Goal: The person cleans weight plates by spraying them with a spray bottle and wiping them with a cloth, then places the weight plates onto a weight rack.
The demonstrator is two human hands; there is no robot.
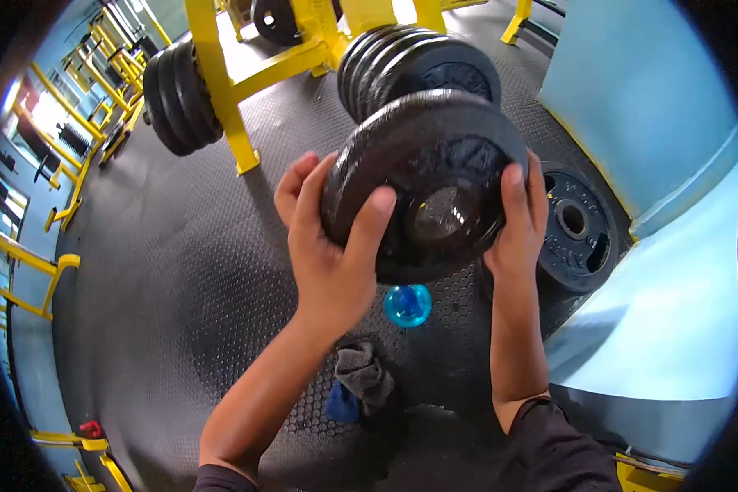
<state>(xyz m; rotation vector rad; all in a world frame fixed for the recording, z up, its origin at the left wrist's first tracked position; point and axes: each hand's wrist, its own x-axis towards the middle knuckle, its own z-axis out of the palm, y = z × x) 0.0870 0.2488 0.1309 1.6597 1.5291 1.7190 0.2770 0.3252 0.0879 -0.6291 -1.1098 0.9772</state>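
Observation:
Both my hands hold a black weight plate [422, 148] up in front of me, its face with raised lettering and a central hole turned toward me. My left hand [332, 238] grips its left edge, thumb on the face. At the right edge is my right hand [518, 213], thumb also on the face and fingers behind the rim. Just behind the held plate, several black plates [459, 70] sit on a yellow rack [295, 70]. Below it on the floor are a clear blue round object [407, 305] and a grey cloth [362, 373] beside a dark blue one [343, 403].
Black plates [578, 230] lie on the floor at the right by the light blue wall [648, 90]. More plates [180, 98] hang on the rack's left side. Yellow gym machines [57, 279] line the left. A small red object [91, 429] is at the lower left.

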